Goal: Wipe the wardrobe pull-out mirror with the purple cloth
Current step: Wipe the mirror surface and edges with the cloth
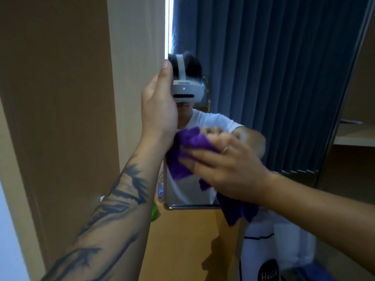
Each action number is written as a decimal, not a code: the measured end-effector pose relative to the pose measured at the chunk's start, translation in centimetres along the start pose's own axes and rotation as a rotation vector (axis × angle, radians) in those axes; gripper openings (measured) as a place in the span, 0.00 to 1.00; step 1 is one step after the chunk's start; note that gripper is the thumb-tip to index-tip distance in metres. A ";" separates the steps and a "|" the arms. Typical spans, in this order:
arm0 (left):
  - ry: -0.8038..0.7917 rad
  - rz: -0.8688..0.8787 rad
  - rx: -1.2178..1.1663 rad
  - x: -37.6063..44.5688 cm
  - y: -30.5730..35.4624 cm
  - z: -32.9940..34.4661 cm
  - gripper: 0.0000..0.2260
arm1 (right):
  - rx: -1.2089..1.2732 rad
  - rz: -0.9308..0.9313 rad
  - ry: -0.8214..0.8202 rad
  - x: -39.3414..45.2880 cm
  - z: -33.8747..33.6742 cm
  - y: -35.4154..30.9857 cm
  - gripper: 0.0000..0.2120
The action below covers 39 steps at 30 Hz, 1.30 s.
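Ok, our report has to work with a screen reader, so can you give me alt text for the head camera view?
A person's right hand presses a purple cloth against a tall pull-out mirror, while the left hand, on a tattooed forearm, grips the mirror's left edge. The mirror reflects blue curtains and the person in a white shirt and a headset.

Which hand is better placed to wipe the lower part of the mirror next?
The right hand, probably. It already presses the purple cloth against the mirror, above the lower glass. The left hand grips the mirror's left edge, apparently steadying it.
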<state>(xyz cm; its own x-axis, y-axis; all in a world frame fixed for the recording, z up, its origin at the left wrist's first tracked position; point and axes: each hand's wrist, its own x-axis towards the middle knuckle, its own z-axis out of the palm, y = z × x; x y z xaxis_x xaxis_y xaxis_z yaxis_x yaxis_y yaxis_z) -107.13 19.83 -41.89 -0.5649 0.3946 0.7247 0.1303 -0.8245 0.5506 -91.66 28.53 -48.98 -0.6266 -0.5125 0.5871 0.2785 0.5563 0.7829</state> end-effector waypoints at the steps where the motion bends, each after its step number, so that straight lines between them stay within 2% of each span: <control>1: -0.030 0.008 -0.020 0.1 -0.2 -0.2 0.21 | -0.029 0.098 0.044 0.4 -0.1 1.0 0.13; 3: -0.056 0.023 -0.015 0.2 0.2 -0.3 0.20 | -0.055 0.284 0.089 0.9 0.0 2.1 0.15; 4: -0.040 0.029 -0.033 0.2 0.5 -0.2 0.20 | -0.053 0.296 0.086 0.8 0.1 1.8 0.16; 5: -0.022 0.031 -0.043 0.3 0.7 -0.1 0.20 | -0.048 0.223 0.070 0.5 0.1 1.1 0.15; 8: 0.000 -0.008 0.047 -0.1 -0.6 -1.2 0.17 | -0.028 -0.206 -0.069 -0.7 -0.2 0.3 0.16; 9: 0.036 -0.085 0.104 -0.9 -1.6 -2.0 0.17 | -0.032 -0.239 -0.082 -0.6 -0.2 1.0 0.17; 11: 0.135 -0.235 0.220 -3.6 -3.8 -3.6 0.19 | -0.038 -0.033 -0.009 -0.1 -0.2 3.1 0.14; 13: 0.175 -0.291 0.304 -6.3 -5.5 -4.5 0.19 | -0.066 0.270 0.059 -0.1 -0.4 4.9 0.14; 14: 0.207 -0.306 0.317 -7.2 -6.1 -4.7 0.18 | -0.096 0.323 0.060 -0.5 -0.5 5.1 0.15; 15: 0.239 -0.322 0.325 -7.6 -6.4 -4.6 0.18 | -0.117 0.270 0.049 -1.2 -0.4 4.7 0.15; 18: 0.276 -0.352 0.369 -7.3 -6.8 -4.6 0.24 | -0.063 -0.139 -0.127 -4.0 -0.9 2.4 0.15; 19: 0.277 -0.349 0.394 -7.3 -7.0 -4.6 0.26 | -0.053 -0.190 -0.162 -4.6 -1.0 2.4 0.15; 20: 0.271 -0.345 0.411 -7.4 -7.0 -4.6 0.27 | -0.054 -0.153 -0.148 -4.7 -0.9 2.9 0.15; 23: 0.275 -0.343 0.385 -7.8 -7.1 -4.5 0.27 | -0.053 0.225 -0.020 -3.8 -0.4 4.5 0.18; 24: 0.280 -0.339 0.366 -7.9 -7.1 -4.5 0.28 | -0.054 0.300 0.000 -3.4 -0.2 4.2 0.19; 25: 0.285 -0.330 0.349 -7.9 -7.0 -4.3 0.26 | -0.064 0.280 0.010 -3.2 0.0 3.5 0.19; 28: 0.312 -0.304 0.270 -7.9 -6.9 -3.6 0.23 | -0.024 -0.089 -0.053 -2.8 0.4 1.6 0.15; 29: 0.323 -0.313 0.217 -7.9 -6.7 -3.5 0.22 | -0.014 -0.156 -0.069 -2.0 0.5 1.9 0.14; 30: 0.324 -0.324 0.170 -7.9 -6.7 -3.4 0.23 | -0.021 -0.133 -0.058 -0.9 0.6 2.4 0.14; 33: 0.301 -0.314 0.156 -8.0 -6.9 -3.5 0.25 | -0.046 0.228 0.081 1.7 1.2 3.0 0.14; 34: 0.286 -0.302 0.145 -8.2 -6.9 -3.7 0.24 | -0.046 0.254 0.102 1.9 1.3 2.4 0.15; 35: 0.268 -0.293 0.113 -8.2 -6.9 -3.7 0.24 | -0.042 0.185 0.091 1.5 1.4 1.5 0.14; 38: 0.237 -0.278 0.119 -8.2 -6.7 -4.0 0.22 | 0.004 -0.181 -0.053 -0.2 1.0 -0.5 0.14; 39: 0.234 -0.280 0.129 -8.1 -6.7 -4.1 0.22 | 0.012 -0.220 -0.067 -0.3 0.9 -0.1 0.14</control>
<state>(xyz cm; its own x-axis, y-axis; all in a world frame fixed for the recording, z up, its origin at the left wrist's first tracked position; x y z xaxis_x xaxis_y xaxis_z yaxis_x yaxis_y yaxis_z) -106.72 20.45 -53.15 -0.7617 0.4821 0.4329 0.0373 -0.6345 0.7721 -92.21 29.21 -49.46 -0.7184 -0.5778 0.3873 0.1212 0.4443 0.8877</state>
